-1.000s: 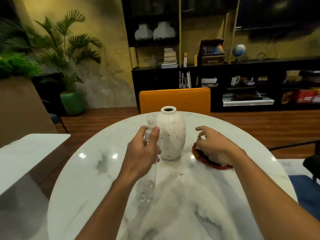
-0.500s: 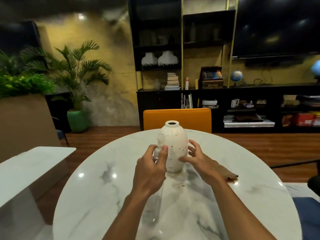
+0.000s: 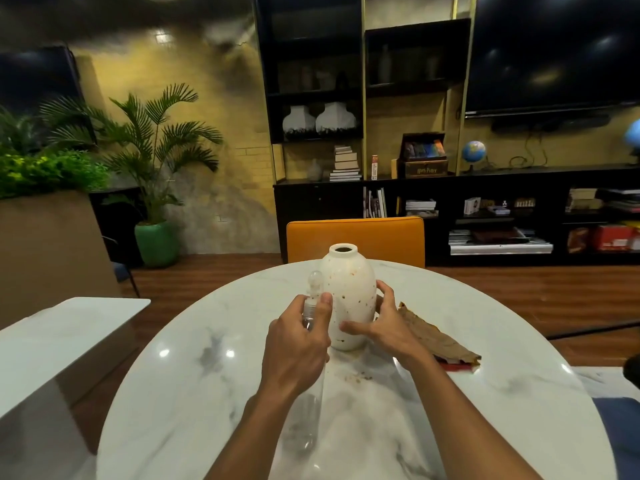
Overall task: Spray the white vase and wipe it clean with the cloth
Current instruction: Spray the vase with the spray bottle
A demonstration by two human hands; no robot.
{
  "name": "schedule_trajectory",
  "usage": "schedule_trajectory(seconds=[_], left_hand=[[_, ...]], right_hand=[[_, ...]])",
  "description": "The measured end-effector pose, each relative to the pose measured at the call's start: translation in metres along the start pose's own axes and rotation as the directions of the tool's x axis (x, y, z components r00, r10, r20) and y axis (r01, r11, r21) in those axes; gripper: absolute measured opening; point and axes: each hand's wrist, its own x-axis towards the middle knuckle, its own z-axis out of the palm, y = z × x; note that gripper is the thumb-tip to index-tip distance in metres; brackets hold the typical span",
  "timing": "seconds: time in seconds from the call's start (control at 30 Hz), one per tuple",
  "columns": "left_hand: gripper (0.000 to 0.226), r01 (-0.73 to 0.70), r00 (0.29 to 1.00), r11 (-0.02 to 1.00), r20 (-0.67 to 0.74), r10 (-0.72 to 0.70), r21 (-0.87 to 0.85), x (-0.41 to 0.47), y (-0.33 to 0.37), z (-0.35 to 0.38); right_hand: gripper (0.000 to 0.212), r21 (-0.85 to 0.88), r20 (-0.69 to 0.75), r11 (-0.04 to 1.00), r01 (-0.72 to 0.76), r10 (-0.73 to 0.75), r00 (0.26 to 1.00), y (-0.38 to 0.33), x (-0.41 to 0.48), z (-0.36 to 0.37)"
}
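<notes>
White vase (image 3: 349, 299) between right fingers (image 3: 387, 296) and thumb

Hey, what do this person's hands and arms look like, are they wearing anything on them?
Nothing is worn. The left hand and the right hand show no gloves, rings or watch. The left forearm and the right forearm are uncovered as far as the frame shows, with no sleeve, bracelet or marking visible.

this looks like a home living room: a tall black shelf unit (image 3: 311, 209) holds stacked books (image 3: 346, 164) and a small blue globe (image 3: 473, 152), a large dark flat screen (image 3: 554, 53) hangs on the yellow wall (image 3: 225, 133), and a palm in a green pot (image 3: 156, 242) stands on the wooden floor (image 3: 519, 289).
</notes>
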Motion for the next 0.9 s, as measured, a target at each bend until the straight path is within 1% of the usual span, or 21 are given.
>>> schedule_trajectory(seconds=[0.13, 0.23, 0.3, 0.37, 0.43, 0.53, 0.67, 0.77, 0.9], left_hand=[[0.046, -0.02, 1.0, 1.0, 0.005, 0.02, -0.017, -0.001, -0.001, 0.001], [0.044, -0.046, 0.999, 0.999, 0.02, 0.046, -0.021, -0.001, -0.002, 0.002], [0.048, -0.063, 0.998, 0.998, 0.025, 0.064, -0.026, -0.003, -0.002, 0.004], [0.059, -0.079, 0.996, 0.996, 0.025, 0.08, -0.036, -0.005, -0.001, 0.004], [0.066, -0.085, 0.996, 0.996, 0.017, 0.085, -0.028, -0.006, -0.001, 0.005], [0.06, -0.081, 0.997, 0.996, -0.007, 0.081, 0.023, -0.005, -0.003, 0.006], [0.064, -0.077, 0.997, 0.997, -0.018, 0.078, 0.024, -0.004, -0.005, 0.006], [0.058, -0.1, 0.995, 0.995, -0.012, 0.1, 0.014, -0.006, -0.003, 0.007], [0.059, -0.097, 0.995, 0.995, -0.006, 0.097, -0.006, -0.008, -0.001, 0.008]], right_hand=[[0.114, 0.025, -0.031, 0.999, 0.033, -0.032, 0.999, 0.003, 0.002, 0.007], [0.116, -0.019, -0.093, 0.998, 0.059, -0.061, 0.994, 0.001, -0.001, 0.014], [0.121, -0.083, -0.185, 0.995, 0.059, -0.074, 0.98, -0.001, -0.003, 0.024], [0.124, -0.164, -0.29, 0.985, 0.046, -0.092, 0.953, -0.004, -0.005, 0.036], [0.126, -0.227, -0.339, 0.974, 0.029, -0.107, 0.935, -0.006, -0.009, 0.044], [0.131, -0.251, -0.319, 0.968, 0.014, -0.096, 0.943, -0.005, -0.013, 0.039], [0.138, -0.24, -0.267, 0.971, -0.006, -0.06, 0.962, 0.001, -0.014, 0.021], [0.138, -0.201, -0.219, 0.98, 0.003, -0.048, 0.975, 0.002, -0.016, 0.013], [0.135, -0.156, -0.17, 0.988, 0.013, -0.04, 0.985, 0.003, -0.014, 0.011]])
